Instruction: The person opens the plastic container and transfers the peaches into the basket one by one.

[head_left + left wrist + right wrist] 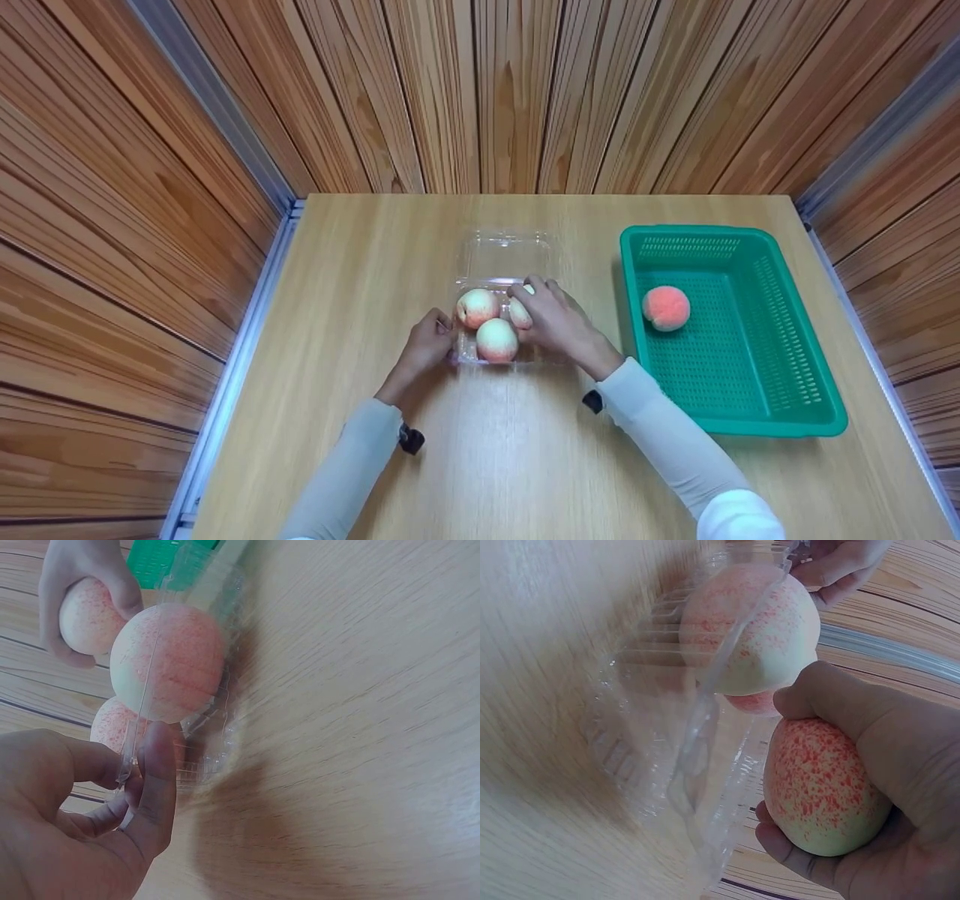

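A clear plastic clamshell box (pixel 504 259) lies with its lid folded back on the table. Two pale peaches flushed with pink sit in its tray: one peach (pixel 478 308) at the back left, another peach (pixel 496 340) at the front. My left hand (pixel 430 343) pinches the tray's left rim between thumb and fingers, as the left wrist view shows closely. My right hand (pixel 553 319) grips a third peach (pixel 821 791), speckled red, at the right side of the tray; its fingers wrap round the fruit. In the right wrist view this peach is held above the tray's rim.
To the right stands a green plastic basket (pixel 829 390) with perforated walls. One pinker peach (pixel 666 308) lies in it near the left wall. Wood-panelled walls (pixel 517 97) rise behind the wooden table (pixel 345 277) and at both sides.
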### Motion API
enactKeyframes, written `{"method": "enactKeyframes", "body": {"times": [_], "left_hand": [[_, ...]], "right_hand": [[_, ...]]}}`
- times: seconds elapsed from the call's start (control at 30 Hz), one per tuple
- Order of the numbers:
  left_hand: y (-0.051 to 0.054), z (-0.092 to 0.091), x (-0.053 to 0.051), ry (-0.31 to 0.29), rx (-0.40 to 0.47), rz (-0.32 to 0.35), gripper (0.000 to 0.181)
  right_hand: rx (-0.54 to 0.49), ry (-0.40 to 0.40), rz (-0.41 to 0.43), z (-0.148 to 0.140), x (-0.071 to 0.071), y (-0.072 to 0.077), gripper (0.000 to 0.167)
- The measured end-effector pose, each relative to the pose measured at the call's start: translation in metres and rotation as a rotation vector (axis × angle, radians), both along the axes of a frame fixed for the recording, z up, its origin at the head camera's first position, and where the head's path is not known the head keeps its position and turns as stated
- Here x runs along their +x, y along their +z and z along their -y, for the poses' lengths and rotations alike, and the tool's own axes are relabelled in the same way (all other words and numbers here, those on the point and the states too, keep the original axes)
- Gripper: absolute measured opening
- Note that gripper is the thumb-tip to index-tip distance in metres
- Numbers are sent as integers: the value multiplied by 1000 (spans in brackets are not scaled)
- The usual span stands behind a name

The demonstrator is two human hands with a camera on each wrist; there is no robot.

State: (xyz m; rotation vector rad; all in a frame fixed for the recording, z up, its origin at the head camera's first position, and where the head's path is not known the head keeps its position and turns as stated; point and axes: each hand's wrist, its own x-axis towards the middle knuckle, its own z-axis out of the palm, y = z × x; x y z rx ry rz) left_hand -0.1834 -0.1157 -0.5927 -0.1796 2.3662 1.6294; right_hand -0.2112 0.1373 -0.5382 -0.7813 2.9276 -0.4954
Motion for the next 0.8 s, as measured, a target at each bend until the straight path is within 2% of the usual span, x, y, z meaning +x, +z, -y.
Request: {"method": "enactKeyframes", "body": {"times": [0.23, 0.6, 0.8], "left_hand": [[1, 0, 0, -10, -33, -22, 13], [0, 0, 0, -7, -10, 0, 14], [0, 0, 0, -4, -24, -15, 15]], "right_hand": [[10, 20, -55, -2, -1, 5, 63], [42, 6, -61, -5, -1, 17, 64], [57, 8, -85, -5, -2, 22, 65]]}}
